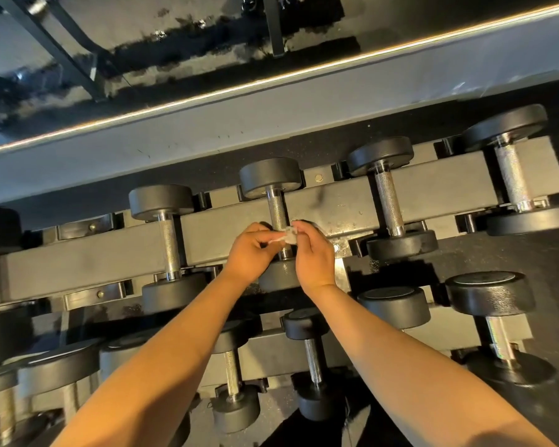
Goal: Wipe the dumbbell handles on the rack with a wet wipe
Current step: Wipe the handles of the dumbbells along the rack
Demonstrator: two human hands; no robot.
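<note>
While both hands pinch wipe, dumbbell handle behind (knurled)

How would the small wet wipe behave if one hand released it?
The wet wipe looks thin and crumpled between the left hand and right hand, so it would probably flop, not stay stiff. It seems very light, likely draping over the dumbbell handle.

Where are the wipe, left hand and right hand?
wipe (286, 237), head view, on the crumpled middle.
left hand (250, 251), head view, on its back.
right hand (313, 254), head view, on its back.
</note>
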